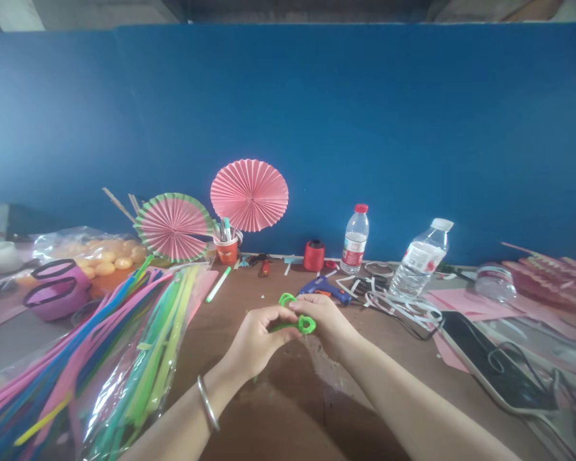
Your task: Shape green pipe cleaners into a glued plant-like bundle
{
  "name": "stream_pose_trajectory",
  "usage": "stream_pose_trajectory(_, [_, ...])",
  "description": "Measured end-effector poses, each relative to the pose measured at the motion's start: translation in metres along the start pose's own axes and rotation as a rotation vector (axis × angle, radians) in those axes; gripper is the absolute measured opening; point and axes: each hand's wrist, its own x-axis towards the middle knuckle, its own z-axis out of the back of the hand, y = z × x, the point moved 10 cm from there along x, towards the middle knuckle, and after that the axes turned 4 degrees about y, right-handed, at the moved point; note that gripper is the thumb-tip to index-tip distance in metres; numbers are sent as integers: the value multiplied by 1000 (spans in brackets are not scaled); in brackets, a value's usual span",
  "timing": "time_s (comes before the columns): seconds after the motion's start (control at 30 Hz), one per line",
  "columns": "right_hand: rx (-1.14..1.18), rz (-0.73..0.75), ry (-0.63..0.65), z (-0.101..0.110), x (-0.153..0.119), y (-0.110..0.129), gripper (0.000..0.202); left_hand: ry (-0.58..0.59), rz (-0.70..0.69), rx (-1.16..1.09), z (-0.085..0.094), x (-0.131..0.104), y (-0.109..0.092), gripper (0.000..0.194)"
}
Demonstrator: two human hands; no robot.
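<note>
Both hands meet above the middle of the brown table. Between them is a bright green pipe cleaner (306, 325), bent into small loops. My left hand (258, 338) pinches it from the left with thumb and forefinger; a metal bangle circles that wrist. From the other side my right hand (325, 320) has its fingers closed on the same piece, partly hiding it. One loop shows above the fingertips and another curls below them. Just behind the hands lies a blue glue gun (327, 288).
Plastic bags of coloured pipe cleaners (146, 358) cover the left side. Pink paper fans (249, 195) stand near a red pen cup (226, 248). Water bottles (355, 240), white strips (398, 307), cables and a dark tablet-like slab (494, 358) occupy the right.
</note>
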Motion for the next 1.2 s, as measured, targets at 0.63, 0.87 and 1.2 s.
stream_pose_trajectory(0.63, [-338, 442, -192, 12, -12, 36, 29, -115, 183, -649, 4, 4, 32, 20])
stream_pose_trajectory(0.87, [-342, 381, -203, 7, -13, 28, 32, -190, 210, -637, 13, 3, 35, 24])
stream_pose_trajectory(1.2, [-626, 469, -104, -18, -23, 32, 25, -188, 186, -698, 12, 3, 32, 29])
